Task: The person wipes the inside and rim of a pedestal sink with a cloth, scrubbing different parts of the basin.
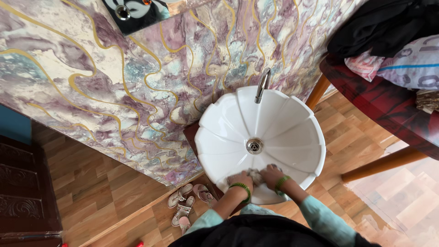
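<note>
1. Our cloth (254, 175) lies bunched at the near rim of the basin (292, 137); it looks soft, light, probably wet.
2. Our left hand (239, 179) and right hand (271, 174) both clutch it, best held by its bunched folds.
3. The tap (262, 84) stands at the far rim.

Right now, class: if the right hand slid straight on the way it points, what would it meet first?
Probably the drain: the right hand points up the white basin from a crumpled cloth. Depth is unclear.

I see pale sandals (186, 204) on the wooden floor (100, 187) beside a marbled purple wall (137, 82), and at right a dark red tabletop (379, 103) carrying black cloth (379, 27) and a printed pillow (411, 61).
</note>
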